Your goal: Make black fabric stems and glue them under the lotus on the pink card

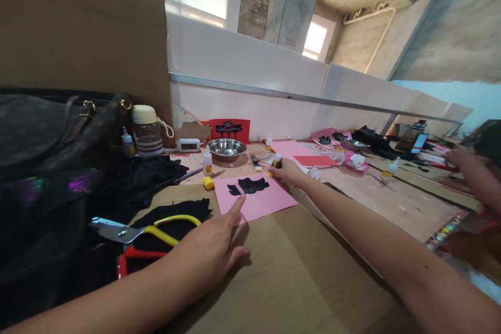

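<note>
Had a pink sheet lying flat, mostly on the cardboard over the counter, with black cutouts on it. Guessed both to be light and thin: the sheet slightly stiff and easy to crease, the cutouts softer, floppier, maybe fragile at the pointy ends. Would've taken the sheet by its bare margins and steadied the cutouts with a flat fingertip rather than pinching those tips. As for the hands, saw the sheet just ahead of the left hand, with index finger stretched out to the near edge of the cutouts, thumb spread away, and nothing gripped. Found the right hand by the sheet's far right side, with fingers closed around a small bottle; couldn't tell about any contact with the sheet there. Also spotted a loose yellow cap just beside the sheet's left corner, plus big scissors left of the left hand.
</note>
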The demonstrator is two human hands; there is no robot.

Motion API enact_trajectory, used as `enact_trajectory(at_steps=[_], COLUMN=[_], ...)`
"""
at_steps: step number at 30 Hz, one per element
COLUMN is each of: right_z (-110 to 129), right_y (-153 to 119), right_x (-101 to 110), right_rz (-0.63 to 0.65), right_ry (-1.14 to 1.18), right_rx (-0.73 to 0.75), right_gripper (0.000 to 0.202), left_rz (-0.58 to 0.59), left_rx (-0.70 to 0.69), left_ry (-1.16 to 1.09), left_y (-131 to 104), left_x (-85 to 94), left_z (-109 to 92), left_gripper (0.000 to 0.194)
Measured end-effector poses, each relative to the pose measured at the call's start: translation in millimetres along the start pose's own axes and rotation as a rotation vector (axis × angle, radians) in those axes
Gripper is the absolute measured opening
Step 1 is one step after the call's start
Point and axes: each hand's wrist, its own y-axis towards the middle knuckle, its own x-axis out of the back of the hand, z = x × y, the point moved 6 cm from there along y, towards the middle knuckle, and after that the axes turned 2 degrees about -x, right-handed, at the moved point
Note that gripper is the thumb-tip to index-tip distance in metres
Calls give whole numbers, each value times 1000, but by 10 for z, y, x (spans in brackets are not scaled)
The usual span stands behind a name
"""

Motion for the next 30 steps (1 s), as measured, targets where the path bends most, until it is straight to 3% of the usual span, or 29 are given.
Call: enact_trajectory(at_steps=[8, 15, 21, 25, 30], right_z=[-87, -126, 22, 328, 1160], right_y=[86, -64, -406, -427, -416], right_x=[-49, 162, 93, 21, -387], right_rz=[-23, -270, -90, 14, 288], right_ry=[-48, 12, 35, 71, 62], right_rx=[-9, 77, 295, 374, 630], right_gripper=[32, 35, 19, 21, 46], left_rz=[73, 140, 127, 154, 137], left_rx=[16, 26, -41, -79, -132], left_ry=[115, 128, 146, 162, 211], left_y=[-58, -58, -153, -242, -259], left_x=[45, -55, -105, -170, -221], left_z=[-145, -187, -298, -363, -384], left_gripper=[88, 97, 94, 95, 100])
